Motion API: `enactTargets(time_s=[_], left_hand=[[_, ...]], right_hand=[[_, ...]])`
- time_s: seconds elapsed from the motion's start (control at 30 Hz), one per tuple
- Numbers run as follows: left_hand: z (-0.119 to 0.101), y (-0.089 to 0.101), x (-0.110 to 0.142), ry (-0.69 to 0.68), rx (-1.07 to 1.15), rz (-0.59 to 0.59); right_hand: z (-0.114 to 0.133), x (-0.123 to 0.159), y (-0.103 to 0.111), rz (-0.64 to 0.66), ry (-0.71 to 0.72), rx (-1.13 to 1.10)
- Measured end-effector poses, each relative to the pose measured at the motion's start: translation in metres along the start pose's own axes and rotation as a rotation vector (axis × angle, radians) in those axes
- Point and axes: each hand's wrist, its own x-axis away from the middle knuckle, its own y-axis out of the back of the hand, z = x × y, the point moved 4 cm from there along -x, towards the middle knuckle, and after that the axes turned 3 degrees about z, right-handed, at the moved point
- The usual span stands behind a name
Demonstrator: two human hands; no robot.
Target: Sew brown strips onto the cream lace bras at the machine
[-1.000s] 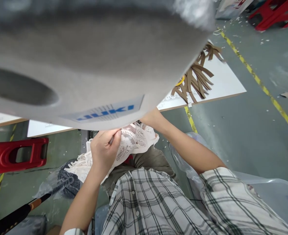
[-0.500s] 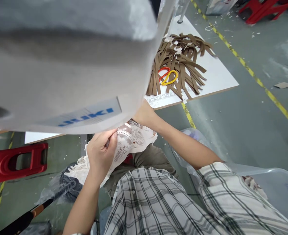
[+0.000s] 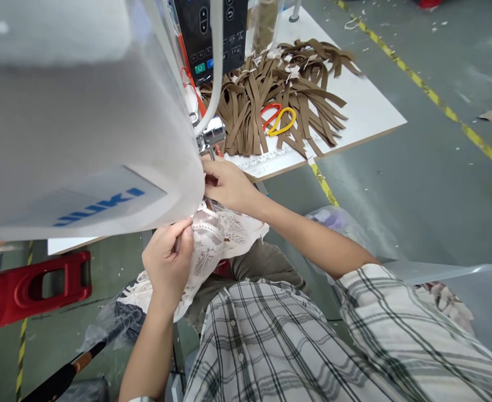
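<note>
A cream lace fabric piece (image 3: 221, 240) hangs from the table edge down over my lap. My left hand (image 3: 168, 262) is closed, pinching the lace edge just below the sewing machine head (image 3: 74, 128). My right hand (image 3: 225, 184) is closed on the upper part of the lace, up by the metal presser foot (image 3: 210, 138) under the machine head. The fingertips of my right hand are partly hidden behind the machine.
Several brown fabric strips (image 3: 271, 95) and red and yellow scissors (image 3: 277, 118) lie on the white table (image 3: 367, 123). A black control panel (image 3: 212, 33) stands behind. Red stool (image 3: 32, 290) at left; clear plastic bin (image 3: 472, 301) at right; a dark bagged bundle (image 3: 116, 324) on the floor.
The view has swung left and down, uncovering my right hand, the presser foot and the control panel. Both hands keep their grip on the lace, which stays in place.
</note>
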Motion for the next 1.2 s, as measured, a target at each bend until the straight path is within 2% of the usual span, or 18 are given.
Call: enactTargets(time_s=[0.87,1.03,1.2], left_hand=[[0.008,0.006,0.002,0.055,0.045,-0.002],[0.011,0.005,0.001,0.079,0.102,0.0],[0.012,0.008,0.004,0.108,0.099,0.016]], right_hand=[[0.009,0.001,-0.005,-0.014,-0.043,-0.033],[0.011,0.001,-0.008,-0.057,-0.076,-0.034],[0.004,0.021,-0.011,-0.078,-0.174,-0.164]])
